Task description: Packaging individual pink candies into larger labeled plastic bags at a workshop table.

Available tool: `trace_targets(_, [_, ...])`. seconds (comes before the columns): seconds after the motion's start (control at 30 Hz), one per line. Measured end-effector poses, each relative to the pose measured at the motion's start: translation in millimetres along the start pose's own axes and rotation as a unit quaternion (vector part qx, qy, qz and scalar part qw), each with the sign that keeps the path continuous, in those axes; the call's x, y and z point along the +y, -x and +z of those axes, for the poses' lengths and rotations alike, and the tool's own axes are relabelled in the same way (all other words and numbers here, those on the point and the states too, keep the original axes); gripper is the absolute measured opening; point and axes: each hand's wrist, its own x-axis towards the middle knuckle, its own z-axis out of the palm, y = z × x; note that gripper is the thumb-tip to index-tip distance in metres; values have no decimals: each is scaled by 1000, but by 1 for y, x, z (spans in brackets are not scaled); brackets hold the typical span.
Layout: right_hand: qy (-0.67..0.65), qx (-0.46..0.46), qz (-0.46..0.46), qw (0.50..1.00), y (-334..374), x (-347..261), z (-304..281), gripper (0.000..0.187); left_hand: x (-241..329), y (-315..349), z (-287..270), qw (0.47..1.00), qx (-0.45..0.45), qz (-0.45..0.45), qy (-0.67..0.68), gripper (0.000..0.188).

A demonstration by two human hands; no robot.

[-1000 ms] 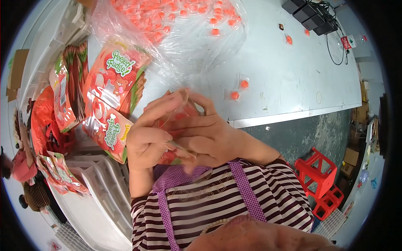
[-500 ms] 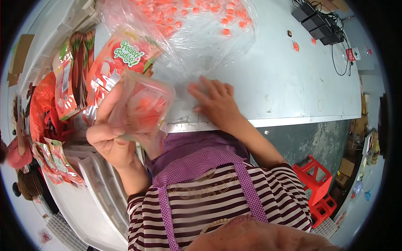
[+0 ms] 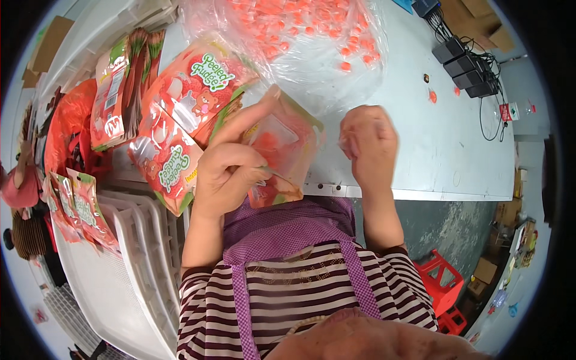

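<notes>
My left hand [image 3: 225, 177] grips a red and green candy pouch [image 3: 300, 129] by its edge, its clear side showing and something orange-red visible inside. To the right of the pouch, my right hand [image 3: 371, 144] is raised over the table with its fingers curled together. A clear glint shows at its fingertips, but what they hold is too blurred to name. Beyond both hands, small orange-red wrapped candies [image 3: 300, 24] lie heaped on a clear plastic sheet or bag [image 3: 336, 84]. More printed pouches [image 3: 195, 90] lie flat left of my left hand, one overhanging the table edge.
A bundle of pouches [image 3: 123, 90] stands at the left beside an orange plastic bag [image 3: 75, 114]. Stacked white trays [image 3: 90, 282] sit lower left, with pouches on top. Black power adapters [image 3: 465, 66] with cables lie far right. A red stool [image 3: 441, 279] is on the floor.
My left hand has moved right with the pouch, uncovering another pouch at the table edge. My right hand has lifted off the table, its spread fingers now curled.
</notes>
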Motion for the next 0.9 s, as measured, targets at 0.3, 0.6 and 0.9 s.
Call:
trace_targets(0.3, [203, -189, -324, 904, -21, -12, 42, 51, -9, -9, 8, 1000, -13, -22, 9, 14])
trace_targets(0.6, [421, -323, -357, 769, -3, -14, 34, 43, 13, 3, -6, 991, 52, -111, 63, 8])
trace_targets(0.9, [453, -365, -311, 751, 25, -34, 17, 32, 12, 2, 4, 984, -150, -26, 95, 7])
